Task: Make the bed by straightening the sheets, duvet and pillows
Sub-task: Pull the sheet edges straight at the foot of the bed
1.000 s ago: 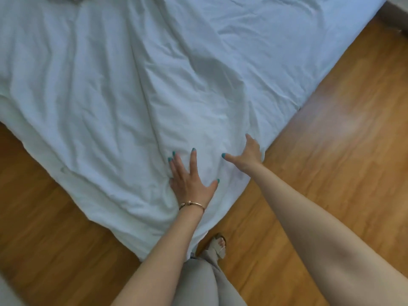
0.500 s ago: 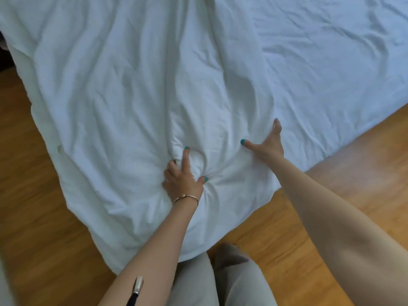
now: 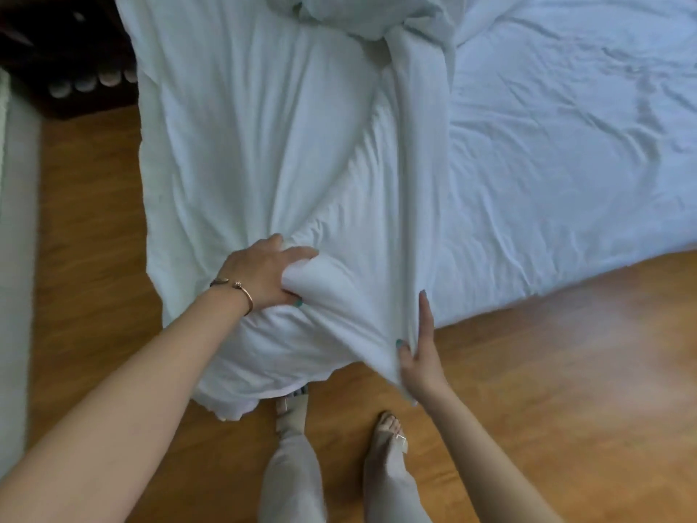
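Note:
A white duvet lies crumpled over the near corner of the bed, hanging down toward the floor, with a bunched ridge running up to a heap at the top. My left hand grips a fold of the duvet near the corner, fingers curled round the cloth. My right hand pinches the duvet's edge between thumb and fingers, the fingers fairly straight along the fabric. To the right the wrinkled white sheet covers the mattress.
Wooden floor surrounds the bed corner. My two feet in sandals stand just below the hanging duvet. Dark furniture stands at the top left, and a pale wall or panel runs along the left edge.
My left hand went from flat on the duvet to gripping a bunch of it. My right hand took hold of the edge, and the duvet corner has been pulled toward me.

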`<move>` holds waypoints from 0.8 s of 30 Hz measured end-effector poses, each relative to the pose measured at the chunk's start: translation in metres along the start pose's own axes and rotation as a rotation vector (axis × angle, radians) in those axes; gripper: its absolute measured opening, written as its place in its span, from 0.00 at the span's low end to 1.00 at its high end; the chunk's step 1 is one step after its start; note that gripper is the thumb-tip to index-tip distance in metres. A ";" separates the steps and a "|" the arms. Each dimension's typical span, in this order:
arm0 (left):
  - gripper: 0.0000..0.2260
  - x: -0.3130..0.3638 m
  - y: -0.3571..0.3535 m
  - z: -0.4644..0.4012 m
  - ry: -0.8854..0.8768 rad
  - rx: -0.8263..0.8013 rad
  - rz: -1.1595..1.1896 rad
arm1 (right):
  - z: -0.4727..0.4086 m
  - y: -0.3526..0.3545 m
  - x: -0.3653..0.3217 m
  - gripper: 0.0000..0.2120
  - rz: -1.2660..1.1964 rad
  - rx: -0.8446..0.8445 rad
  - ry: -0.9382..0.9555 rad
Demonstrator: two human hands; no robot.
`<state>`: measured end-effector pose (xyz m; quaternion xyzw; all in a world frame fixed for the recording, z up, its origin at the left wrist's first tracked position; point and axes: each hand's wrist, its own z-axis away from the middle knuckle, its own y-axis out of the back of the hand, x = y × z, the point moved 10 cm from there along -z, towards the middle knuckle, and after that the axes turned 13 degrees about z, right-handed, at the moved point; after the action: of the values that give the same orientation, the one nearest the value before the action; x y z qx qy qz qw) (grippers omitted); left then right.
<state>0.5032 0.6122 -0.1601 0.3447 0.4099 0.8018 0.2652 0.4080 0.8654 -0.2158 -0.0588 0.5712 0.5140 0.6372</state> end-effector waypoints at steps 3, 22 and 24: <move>0.35 0.009 -0.022 0.016 -0.046 -0.062 -0.085 | 0.056 -0.039 0.012 0.39 -0.010 -0.039 -0.089; 0.22 -0.032 -0.104 0.062 0.116 -0.229 0.453 | 0.026 -0.022 -0.004 0.34 0.058 -0.052 -0.594; 0.20 -0.018 -0.110 0.059 0.143 -0.326 0.447 | 0.023 -0.018 -0.017 0.34 0.115 -0.092 -0.560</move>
<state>0.5753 0.6850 -0.2335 0.3217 0.2069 0.9181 0.1040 0.4393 0.8618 -0.2035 0.0891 0.3515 0.5706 0.7368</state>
